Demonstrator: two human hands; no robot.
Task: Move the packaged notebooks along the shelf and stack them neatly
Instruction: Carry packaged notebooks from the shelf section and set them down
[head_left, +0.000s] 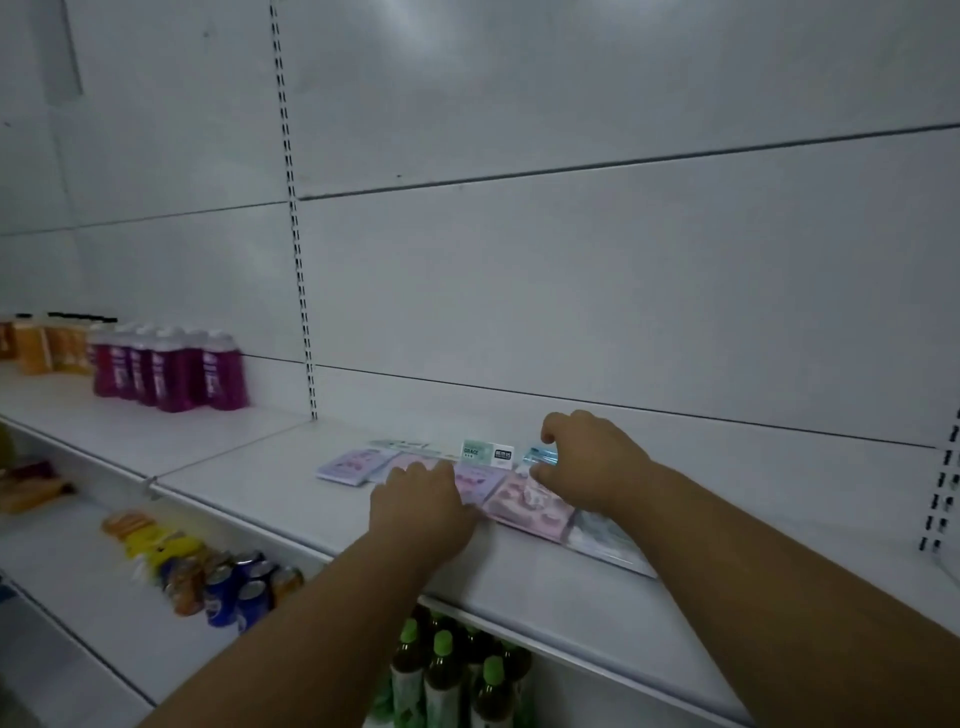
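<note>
**Both hands on a row of wrapped notebooks on the white shelf**

Much of the row is covered. The left hand lies over the middle of the flat, plastic-wrapped pastel notebooks, hiding the packs beneath its palm, and the right forearm crosses the row's near right end, where a pale greenish pack shows only in part. The printing on the covers is too blurred to read. Behind the row, a small upright white-and-green box carries lettering that cannot be made out with certainty, and a thin pale-green pack lies flat against the back panel.

The notebooks lie side by side, some overlapping, on the white metal shelf board, running from a lilac pack at the left to the pink one under the right hand.

Further left on the same board stand purple-liquid bottles with white caps and, beyond them, orange bottles, cut off by the frame edge. On the shelf below sit blue and orange drink cans, yellow packets and green-capped dark bottles, partly hidden by the upper board.

The left hand lies palm down, fingers flat and pressing the packs. The right hand is arched, its thumb and curled fingers pinching a clear bluish wrapped pack at the row's back edge.
</note>
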